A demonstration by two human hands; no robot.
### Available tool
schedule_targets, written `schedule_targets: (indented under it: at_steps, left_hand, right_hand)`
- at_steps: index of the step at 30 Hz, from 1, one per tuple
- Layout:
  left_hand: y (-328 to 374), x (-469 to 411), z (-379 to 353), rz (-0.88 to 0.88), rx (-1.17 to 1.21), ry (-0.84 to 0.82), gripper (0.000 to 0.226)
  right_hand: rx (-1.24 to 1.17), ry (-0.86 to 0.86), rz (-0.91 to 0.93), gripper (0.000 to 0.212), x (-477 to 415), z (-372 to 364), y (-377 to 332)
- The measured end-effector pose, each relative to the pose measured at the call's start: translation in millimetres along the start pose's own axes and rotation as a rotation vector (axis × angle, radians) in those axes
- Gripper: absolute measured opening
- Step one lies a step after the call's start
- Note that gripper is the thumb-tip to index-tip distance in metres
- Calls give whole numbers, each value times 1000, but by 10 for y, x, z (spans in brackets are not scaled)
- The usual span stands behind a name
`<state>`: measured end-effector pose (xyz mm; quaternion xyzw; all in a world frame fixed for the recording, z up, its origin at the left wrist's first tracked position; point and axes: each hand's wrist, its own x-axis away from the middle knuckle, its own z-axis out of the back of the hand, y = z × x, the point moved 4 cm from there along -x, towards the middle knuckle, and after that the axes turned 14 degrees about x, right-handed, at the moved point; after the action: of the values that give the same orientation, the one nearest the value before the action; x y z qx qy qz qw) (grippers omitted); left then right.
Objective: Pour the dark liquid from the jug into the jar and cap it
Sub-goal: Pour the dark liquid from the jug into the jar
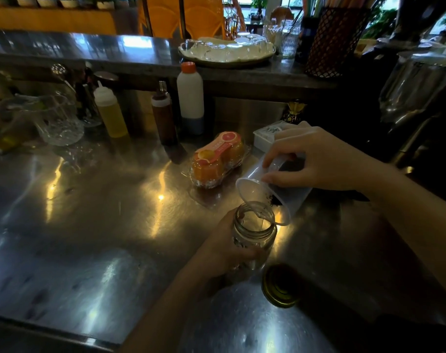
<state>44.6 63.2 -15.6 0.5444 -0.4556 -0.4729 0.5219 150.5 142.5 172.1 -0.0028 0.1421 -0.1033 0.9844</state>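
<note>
R hand (pixel 316 161) grips clear jug (pixel 275 189), tipped w/ spout over open jar (pixel 255 230); L hand (pixel 224 247) grips jar on steel bench (pixel 89 200). Gold lid (pixel 280 286) beside jar.

Left hand (pixel 225 248): forearm enters from the lower edge, angled up and to the right; fingers curled around the jar (pixel 255 231), thumb side toward the camera, grip closed. Right hand (pixel 316 161): forearm enters from the right edge, sloping up and to the left; palm down, fingers and thumb clasped over the jug (pixel 270 189), which is tipped mouth-down to the left. Both forearms bare.
</note>
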Motion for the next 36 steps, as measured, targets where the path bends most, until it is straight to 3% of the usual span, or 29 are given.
schedule_targets:
  at_steps: [6, 21, 36]
  left_hand:
    - [-9, 13, -13, 7, 6, -9, 78]
    - [-41, 19, 6, 30, 27, -11, 74]
    - [-40, 33, -7, 51, 15, -2, 79]
  right_hand:
    - [60, -15, 108, 15, -27, -34, -92]
    - [118, 40, 175, 33, -5, -100, -155]
    - [116, 104, 227, 29, -7, -108, -143]
